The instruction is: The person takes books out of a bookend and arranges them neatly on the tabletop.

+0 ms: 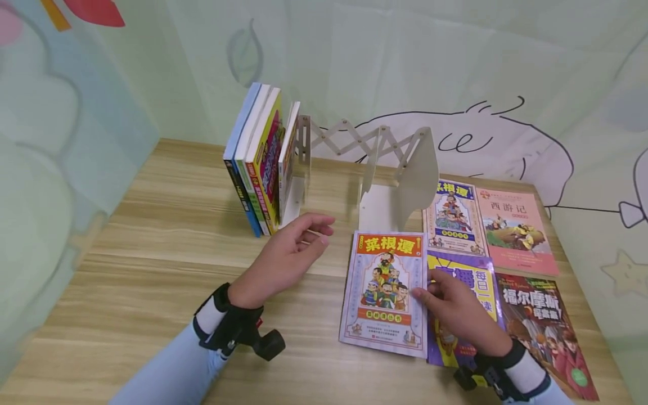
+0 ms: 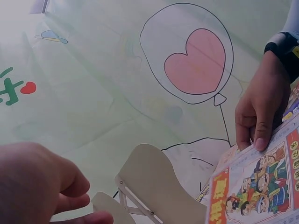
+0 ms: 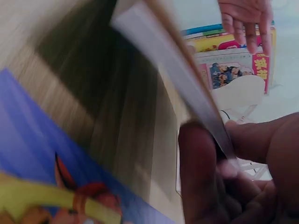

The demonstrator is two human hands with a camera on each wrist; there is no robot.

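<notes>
A thin book with a yellow-and-red title and cartoon figures (image 1: pixel 385 287) lies on the wooden table (image 1: pixel 152 253). My right hand (image 1: pixel 430 292) pinches its right edge between thumb and fingers. In the right wrist view that edge (image 3: pixel 173 51) is raised off the purple book under it, with the right hand (image 3: pixel 224 177) clamped on it. The left wrist view shows the same cover (image 2: pixel 261 186) and the right hand's fingers (image 2: pixel 259 112) on it. My left hand (image 1: pixel 321 233) hovers with relaxed fingers and holds nothing, just in front of the white expanding book rack (image 1: pixel 390 163).
Several books (image 1: pixel 260 163) stand upright at the rack's left end. Flat on the table at the right lie a blue-bordered book (image 1: pixel 453 216), a pink one (image 1: pixel 513 230), a purple one (image 1: pixel 471 281) and a dark one (image 1: pixel 544 332). A cartoon-printed curtain surrounds the table.
</notes>
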